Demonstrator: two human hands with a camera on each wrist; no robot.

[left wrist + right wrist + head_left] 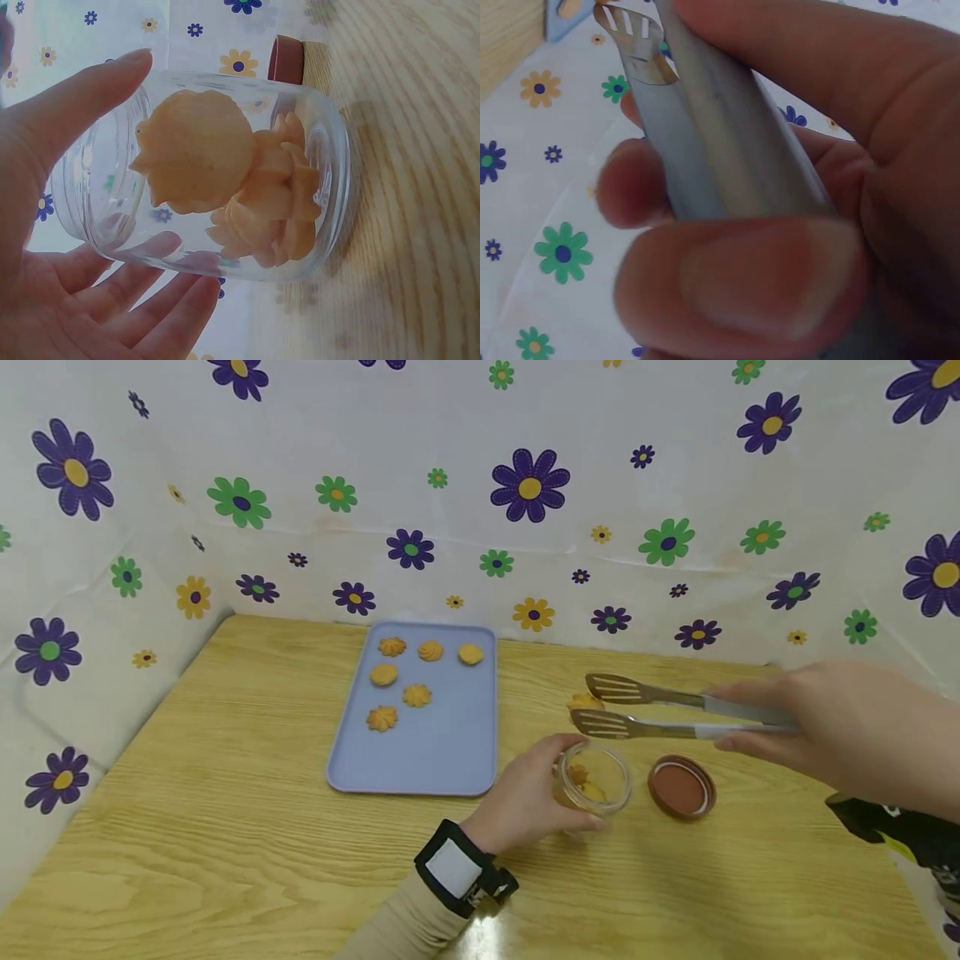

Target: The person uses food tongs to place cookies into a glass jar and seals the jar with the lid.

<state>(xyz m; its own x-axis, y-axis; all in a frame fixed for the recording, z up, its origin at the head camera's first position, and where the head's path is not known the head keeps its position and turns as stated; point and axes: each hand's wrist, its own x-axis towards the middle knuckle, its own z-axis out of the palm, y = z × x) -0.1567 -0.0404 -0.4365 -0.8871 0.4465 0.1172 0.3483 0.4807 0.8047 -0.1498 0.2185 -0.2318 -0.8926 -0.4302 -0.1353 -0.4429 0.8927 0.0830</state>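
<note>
My left hand (528,797) grips a clear glass jar (628,789) around its side, low over the table. Several golden cookies (262,195) lie inside it, seen through the glass in the left wrist view. My right hand (862,735) holds a pair of tongs (675,729) by their grey handles, the slotted metal ends pointing left above the jar. One cookie (583,702) shows between and behind the tong tips in the head view; I cannot tell whether the tongs hold it. The jar's brown lid (682,787) lies inner side up, right of the jar.
A blue tray (435,764) with several cookies (417,695) on its far half lies left of the jar. Behind the wooden table (247,760) hangs a white cloth (450,435) printed with flowers.
</note>
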